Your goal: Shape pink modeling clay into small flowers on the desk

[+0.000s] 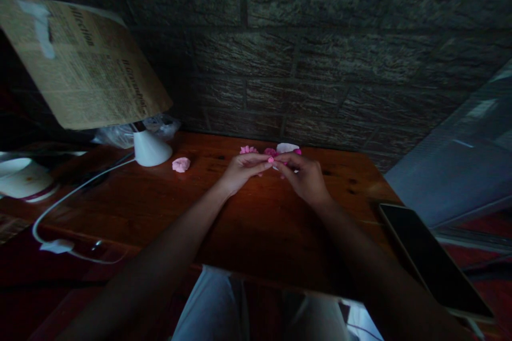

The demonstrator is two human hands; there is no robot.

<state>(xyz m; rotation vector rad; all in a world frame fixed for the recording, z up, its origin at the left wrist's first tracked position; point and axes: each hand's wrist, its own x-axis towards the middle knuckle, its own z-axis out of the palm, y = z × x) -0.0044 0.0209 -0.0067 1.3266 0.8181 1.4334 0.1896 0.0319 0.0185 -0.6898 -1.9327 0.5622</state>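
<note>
Between the fingertips of my left hand (245, 169) and my right hand (304, 177) is a small bright pink piece (271, 160), soft-looking and too small to make out in detail. Both hands are closed in a pinch on it, held above the wooden table (248, 229). Just behind my left hand lies a pink ruffled flower-like piece (248, 149). A darker pink piece (271, 152) and a white rounded piece (287, 147) sit behind the fingers, partly hidden by them. Farther left, a pale pink crumpled lump (181, 164) rests alone on the wood.
A lamp with a newsprint shade (92, 64) and white base (151, 148) stands at left, its white cord (80, 187) running over the table edge. Left of it is a paper cup (26, 178). A dark-screened tablet (434, 256) lies at right. A stone-patterned wall (272, 53) rises behind.
</note>
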